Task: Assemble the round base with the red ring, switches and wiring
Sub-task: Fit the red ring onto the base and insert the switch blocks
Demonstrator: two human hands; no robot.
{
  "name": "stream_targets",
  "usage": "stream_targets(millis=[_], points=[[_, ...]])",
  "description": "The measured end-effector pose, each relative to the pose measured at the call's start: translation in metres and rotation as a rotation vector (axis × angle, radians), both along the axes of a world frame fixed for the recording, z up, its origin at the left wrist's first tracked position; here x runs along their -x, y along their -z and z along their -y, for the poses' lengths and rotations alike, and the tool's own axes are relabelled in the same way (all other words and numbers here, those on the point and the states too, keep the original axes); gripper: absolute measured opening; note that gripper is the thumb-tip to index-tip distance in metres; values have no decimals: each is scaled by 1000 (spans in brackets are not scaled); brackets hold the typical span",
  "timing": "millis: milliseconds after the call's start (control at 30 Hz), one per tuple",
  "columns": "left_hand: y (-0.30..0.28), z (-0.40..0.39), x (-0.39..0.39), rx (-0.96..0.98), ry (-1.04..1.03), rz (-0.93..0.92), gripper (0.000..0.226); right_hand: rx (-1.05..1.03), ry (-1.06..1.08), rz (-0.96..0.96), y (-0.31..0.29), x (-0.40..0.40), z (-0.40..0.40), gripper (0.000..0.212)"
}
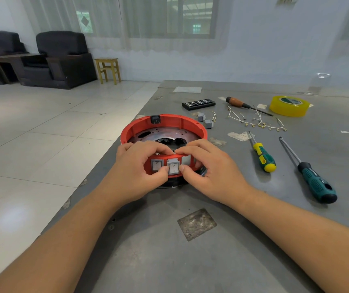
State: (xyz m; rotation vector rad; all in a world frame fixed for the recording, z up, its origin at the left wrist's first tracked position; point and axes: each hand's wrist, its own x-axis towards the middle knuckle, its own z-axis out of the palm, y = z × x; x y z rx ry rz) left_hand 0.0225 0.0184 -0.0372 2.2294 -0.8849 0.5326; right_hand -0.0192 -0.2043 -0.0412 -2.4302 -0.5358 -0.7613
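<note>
The red ring [169, 122] sits on the round base, whose metal plate [158, 134] shows inside it, on the grey table [158, 250]. A black socket [155, 119] is at the ring's far side. Two grey rocker switches are at the near wall: one [156, 165] seated at the left, the other [173, 167] sticking out of its slot. An open slot [187, 160] lies to their right. My left hand [135, 176] and my right hand [209, 174] pinch the middle switch with their thumbs at its sides, fingers hooked over the ring's rim. Two loose switches [205, 120] and white wires [258, 121] lie further back.
Right of the base lie a yellow-green screwdriver [263, 158], a teal-handled screwdriver [315, 182] and a wooden-handled one [239, 103]. A yellow tape roll [289, 105] and a black bit case [198, 104] are at the back. The table's left edge runs diagonally beside my left arm.
</note>
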Motion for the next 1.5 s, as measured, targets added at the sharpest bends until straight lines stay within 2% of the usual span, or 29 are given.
stream_targets(millis=[267,367,567,933,1167,1500], points=[[-3,-8,-4,-78,-15,-1,29,102,148,158,-2,6,-5,31],[-5,-9,-4,-86,0,-2,31,129,208,160,-2,7,-6,31],[-5,-10,-3,-93,-8,-48,30,141,99,62,-3,0,-4,39],[2,-9,-6,-94,-52,-86,22,143,97,61,-5,-2,-4,34],[2,-8,-7,-94,-59,-103,32,156,96,52,-7,-3,-3,28],[2,-5,-7,-52,-53,-71,28,144,100,93,-6,-5,-5,21]])
